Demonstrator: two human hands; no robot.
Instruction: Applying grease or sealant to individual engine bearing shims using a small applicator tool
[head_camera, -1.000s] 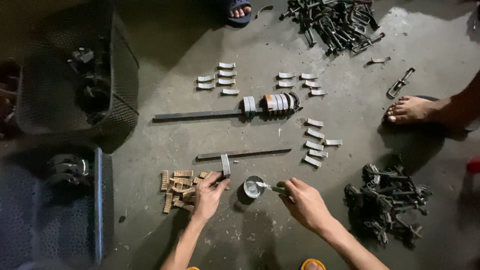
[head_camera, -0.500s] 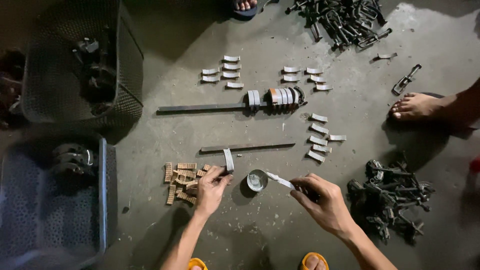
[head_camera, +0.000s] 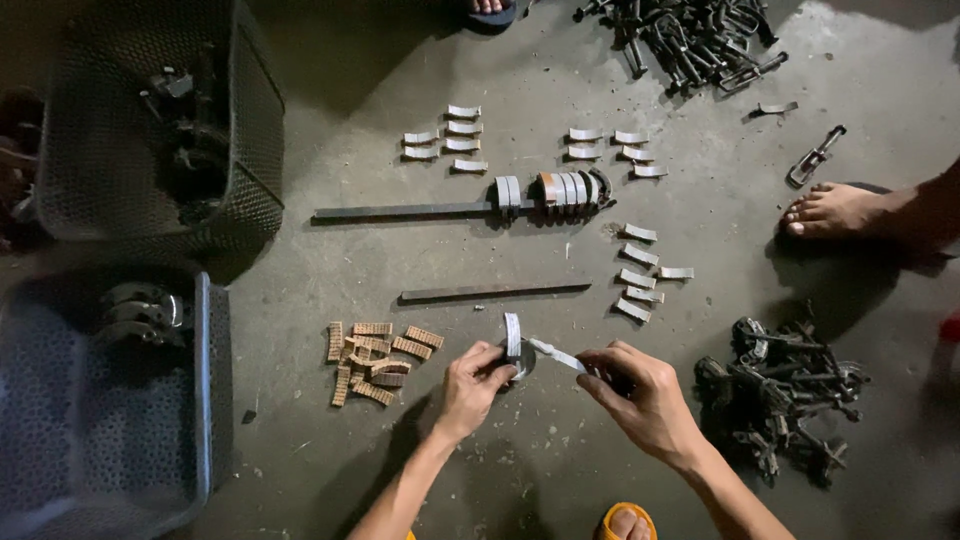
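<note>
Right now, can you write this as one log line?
left hand: holds curved grey metal shoe | right hand: holds thin pale stick | beside: tan ridged blocks

Dim, stained grey concrete floor (head_camera: 330, 260), light from upper right, dark plastic baskets (head_camera: 120, 120) at left.

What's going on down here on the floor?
A person crouches over a concrete floor. The left hand holds a curved metal piece upright over a small round tin, while the right hand points a thin stick at it. Brown ribbed pads lie beside the left hand.
</note>
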